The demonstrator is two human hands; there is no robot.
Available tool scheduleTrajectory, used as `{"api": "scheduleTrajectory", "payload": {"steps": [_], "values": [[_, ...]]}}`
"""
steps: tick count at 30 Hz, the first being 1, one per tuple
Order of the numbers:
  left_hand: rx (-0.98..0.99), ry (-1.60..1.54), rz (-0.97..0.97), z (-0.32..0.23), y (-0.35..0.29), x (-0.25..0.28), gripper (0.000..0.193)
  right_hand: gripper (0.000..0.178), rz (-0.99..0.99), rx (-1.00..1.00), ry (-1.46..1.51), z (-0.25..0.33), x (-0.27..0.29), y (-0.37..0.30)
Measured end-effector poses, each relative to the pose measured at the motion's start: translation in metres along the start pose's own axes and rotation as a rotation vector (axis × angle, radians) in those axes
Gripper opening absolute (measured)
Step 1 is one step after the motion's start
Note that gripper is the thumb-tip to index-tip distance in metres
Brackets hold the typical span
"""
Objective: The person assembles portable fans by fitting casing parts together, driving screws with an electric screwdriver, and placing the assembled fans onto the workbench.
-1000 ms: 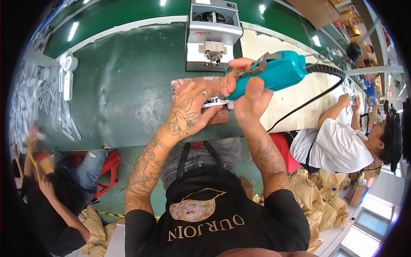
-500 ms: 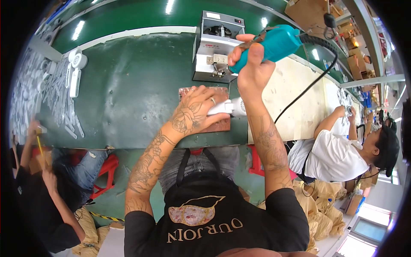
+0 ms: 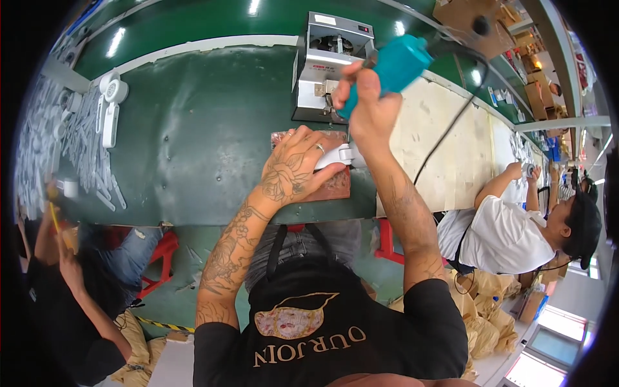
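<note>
Teal screwdriver (image 3: 394, 64) lifts off the white gadget (image 3: 333, 157) toward the grey machine (image 3: 314, 77).
Right hand (image 3: 375, 113) wraps its fingers around the screwdriver; left hand (image 3: 298, 160) closes its fingers over the gadget above a red pad (image 3: 334, 188).

From my remote feed I'm counting one electric screwdriver (image 3: 394, 66) and one screw feeder (image 3: 322, 72) at upper centre, one reddish pad (image 3: 330, 188) and one handheld fan (image 3: 333, 157) mid-frame.
</note>
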State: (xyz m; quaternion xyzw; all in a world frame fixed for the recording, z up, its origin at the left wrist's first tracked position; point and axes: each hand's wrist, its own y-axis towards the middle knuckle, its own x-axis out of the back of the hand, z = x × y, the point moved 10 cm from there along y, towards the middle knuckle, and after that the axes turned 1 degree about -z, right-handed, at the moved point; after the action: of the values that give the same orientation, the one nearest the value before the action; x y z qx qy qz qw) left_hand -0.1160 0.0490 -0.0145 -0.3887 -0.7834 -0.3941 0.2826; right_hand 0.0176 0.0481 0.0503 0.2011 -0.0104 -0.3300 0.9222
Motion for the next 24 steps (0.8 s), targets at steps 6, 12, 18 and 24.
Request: {"api": "scheduleTrajectory", "payload": {"steps": [6,12,18,24], "values": [[0.038,-0.091,0.019,-0.007,0.009,0.006,0.043,0.065,0.017,-0.004,0.071,0.029,0.023,-0.028],[0.065,-0.061,0.061,0.000,0.000,0.005,0.041,0.062,0.011,-0.024,0.080,0.020,0.023,-0.035],[0.021,-0.022,-0.027,0.002,0.000,0.017,0.041,0.059,-0.003,-0.041,0.102,0.008,0.022,-0.035],[-0.083,-0.117,-0.068,-0.033,0.023,-0.016,0.040,0.053,-0.020,-0.092,-0.578,-0.084,0.077,-0.057]]}}
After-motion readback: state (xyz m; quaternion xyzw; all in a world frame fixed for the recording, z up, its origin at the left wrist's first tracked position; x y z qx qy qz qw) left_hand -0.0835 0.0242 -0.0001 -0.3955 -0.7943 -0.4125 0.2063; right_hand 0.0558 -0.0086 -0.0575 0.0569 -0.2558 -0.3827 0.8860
